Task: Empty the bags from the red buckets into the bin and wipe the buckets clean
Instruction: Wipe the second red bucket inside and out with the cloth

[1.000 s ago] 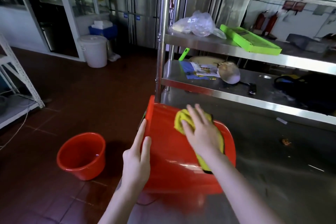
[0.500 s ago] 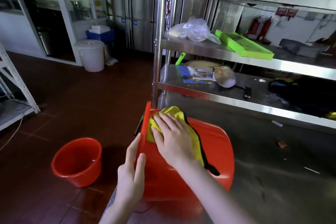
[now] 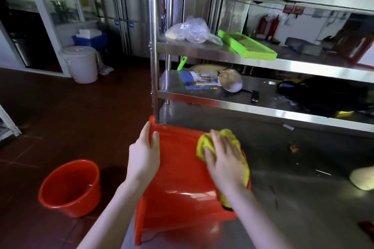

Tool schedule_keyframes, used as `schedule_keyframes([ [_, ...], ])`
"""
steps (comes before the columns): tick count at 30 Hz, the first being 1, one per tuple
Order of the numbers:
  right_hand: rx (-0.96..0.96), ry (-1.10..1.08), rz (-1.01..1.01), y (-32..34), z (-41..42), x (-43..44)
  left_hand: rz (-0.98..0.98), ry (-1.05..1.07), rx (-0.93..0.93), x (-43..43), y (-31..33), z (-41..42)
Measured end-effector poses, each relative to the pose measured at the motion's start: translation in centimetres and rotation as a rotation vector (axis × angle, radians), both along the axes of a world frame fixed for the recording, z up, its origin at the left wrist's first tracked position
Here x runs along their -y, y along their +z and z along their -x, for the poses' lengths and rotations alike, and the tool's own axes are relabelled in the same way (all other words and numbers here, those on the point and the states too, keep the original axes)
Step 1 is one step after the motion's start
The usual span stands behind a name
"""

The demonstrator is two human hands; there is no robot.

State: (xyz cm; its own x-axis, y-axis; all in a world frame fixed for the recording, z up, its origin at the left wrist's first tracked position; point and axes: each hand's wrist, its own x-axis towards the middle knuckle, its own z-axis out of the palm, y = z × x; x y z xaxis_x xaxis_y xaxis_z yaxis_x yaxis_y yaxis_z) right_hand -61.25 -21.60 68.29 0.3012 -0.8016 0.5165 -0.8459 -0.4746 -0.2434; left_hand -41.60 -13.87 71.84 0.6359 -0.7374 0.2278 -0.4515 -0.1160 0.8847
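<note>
On steel table edge, red plastic bucket lies on side. Rim gripped by left hand, fingers curled round it. Flat-fingered right hand presses yellow cloth on outer wall. Cloth swept from rim toward base since half-second ago: wiping under way. Second red bucket waits on floor.

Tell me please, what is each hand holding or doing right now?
Left hand: grips the rim of the red bucket lying on its side.
Right hand: open, flat fingers pressing the yellow cloth onto that bucket.
</note>
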Motion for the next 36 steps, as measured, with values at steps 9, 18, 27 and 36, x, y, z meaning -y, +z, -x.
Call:
schedule_keyframes([
  [9, 0.049, 0.075, -0.052, 1.5, -2.1, 0.9, 0.200, -0.186, 0.063, -1.8, -3.9, 5.4],
  [18, 0.021, 0.093, -0.043, 1.4, 0.2, 2.7, 0.177, -0.241, 0.063, -1.2, -4.6, 2.0],
  [27, 0.099, 0.032, -0.196, 3.6, -4.1, 3.5, 0.201, -0.249, 0.091, -2.1, -5.5, 2.3],
  [36, 0.028, 0.285, 0.015, 2.8, -6.9, -1.3, -0.111, -0.132, -0.097, 3.3, 0.1, 0.7],
])
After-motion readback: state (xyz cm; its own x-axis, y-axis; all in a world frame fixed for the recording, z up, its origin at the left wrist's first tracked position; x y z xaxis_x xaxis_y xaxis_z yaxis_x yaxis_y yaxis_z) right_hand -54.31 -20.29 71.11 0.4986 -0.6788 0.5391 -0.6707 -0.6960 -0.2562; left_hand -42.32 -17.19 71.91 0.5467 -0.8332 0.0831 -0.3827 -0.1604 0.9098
